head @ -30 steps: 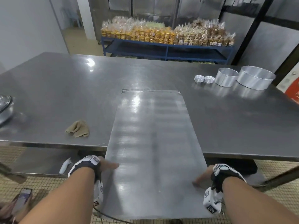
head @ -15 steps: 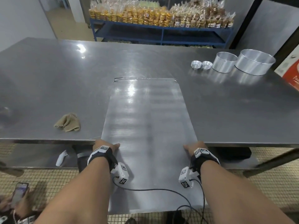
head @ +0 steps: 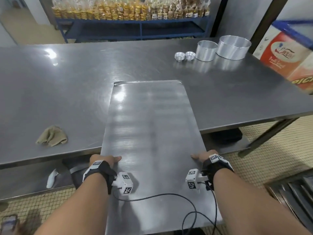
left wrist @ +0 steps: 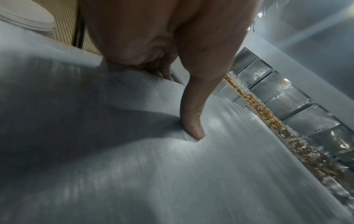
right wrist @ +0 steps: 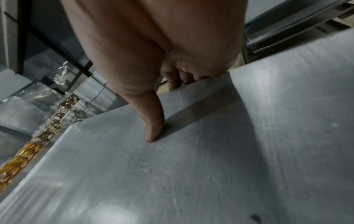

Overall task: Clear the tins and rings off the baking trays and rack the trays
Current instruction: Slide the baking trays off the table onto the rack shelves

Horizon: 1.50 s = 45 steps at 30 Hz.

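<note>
- Baking tray lay lengthwise, far end resting on the steel table, near end jutting well past the table's front edge over the tiled floor.
- Left hand gripped the tray's left edge: thumb flat on the top surface, fingers curled under the rim, as the left wrist view showed.
- Right hand held the right edge the same way: thumb pressed on top, fingers wrapped beneath the edge.
- Both hands sat opposite each other across the tray, just outside the table's front edge. Wrist cameras strapped to each wrist; their black cable lay looped over the tray's near end.
- Tray's top surface bare, with light streaks reflected on it.
- At the table's far right: two small tins side by side, touching or nearly so, then a smaller ring and a larger ring just beside one another, all in a row and well apart from the tray.
- A crumpled tan cloth lay on the table left of the tray, near the front edge.
- Behind the table, a blue shelf carried packed bags of baked goods.
- A printed cardboard box stood at the table's right end.
</note>
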### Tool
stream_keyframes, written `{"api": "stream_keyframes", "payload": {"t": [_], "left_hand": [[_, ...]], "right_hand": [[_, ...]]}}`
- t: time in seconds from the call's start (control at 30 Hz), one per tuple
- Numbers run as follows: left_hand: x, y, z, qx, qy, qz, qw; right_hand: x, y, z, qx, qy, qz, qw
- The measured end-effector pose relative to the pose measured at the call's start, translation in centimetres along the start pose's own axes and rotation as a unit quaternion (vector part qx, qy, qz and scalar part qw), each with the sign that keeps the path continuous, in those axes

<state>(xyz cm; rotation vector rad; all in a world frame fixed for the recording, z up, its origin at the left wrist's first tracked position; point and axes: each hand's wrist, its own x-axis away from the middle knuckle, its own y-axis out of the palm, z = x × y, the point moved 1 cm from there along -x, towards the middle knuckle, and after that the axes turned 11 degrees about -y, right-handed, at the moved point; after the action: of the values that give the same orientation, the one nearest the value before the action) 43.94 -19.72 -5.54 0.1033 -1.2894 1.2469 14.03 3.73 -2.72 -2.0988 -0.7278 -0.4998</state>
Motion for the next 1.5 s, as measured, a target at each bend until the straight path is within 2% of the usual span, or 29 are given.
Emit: {"api": "stream_keyframes", "payload": {"t": [0.23, 0.33, 0.4, 0.47, 0.6, 0.73, 0.9, 1.03, 1.1, 1.37, 1.5], "left_hand": [[3.6, 3.7, 1.9, -0.051, 0.06, -0.023, 0.997], [6.1, 5.8, 3.0, -0.07, 0.085, -0.038, 0.993], [8.0, 7.3, 3.6, -0.104, 0.112, -0.043, 0.987], [9.8, 9.1, 4.0, -0.113, 0.152, -0.045, 0.981], [14.8, 12.2, 4.8, -0.107, 0.211, -0.065, 0.969], [20.3, 15.6, 5.5, -0.121, 0.242, -0.108, 0.957], [27.6, 19.3, 4.9, -0.156, 0.309, -0.151, 0.926], [33.6, 22.2, 3.3, -0.148, 0.346, -0.218, 0.9], [36.2, 23.3, 2.5, -0.14, 0.354, -0.243, 0.892], [46.9, 28.1, 0.6, -0.149, 0.419, -0.32, 0.836], [50.8, 30.6, 0.6, -0.166, 0.433, -0.336, 0.82]], "right_hand": [[1.6, -3.1, 4.5, -0.059, 0.014, 0.069, 0.996], [2.7, -5.8, 6.4, -0.105, -0.011, 0.127, 0.986], [3.3, -7.3, 8.5, -0.059, -0.047, 0.139, 0.987], [4.5, -9.7, 10.1, -0.164, -0.001, 0.155, 0.974], [8.0, -13.6, 14.0, -0.212, 0.054, 0.206, 0.954], [12.0, -17.5, 18.1, -0.265, 0.111, 0.292, 0.912], [18.2, -22.1, 23.2, -0.339, 0.119, 0.375, 0.855], [24.3, -25.3, 26.8, -0.361, 0.106, 0.457, 0.806], [26.6, -26.2, 28.1, -0.357, 0.106, 0.476, 0.797], [33.0, -30.4, 33.7, -0.389, 0.146, 0.564, 0.714], [34.8, -32.3, 35.4, -0.396, 0.157, 0.593, 0.683]]}}
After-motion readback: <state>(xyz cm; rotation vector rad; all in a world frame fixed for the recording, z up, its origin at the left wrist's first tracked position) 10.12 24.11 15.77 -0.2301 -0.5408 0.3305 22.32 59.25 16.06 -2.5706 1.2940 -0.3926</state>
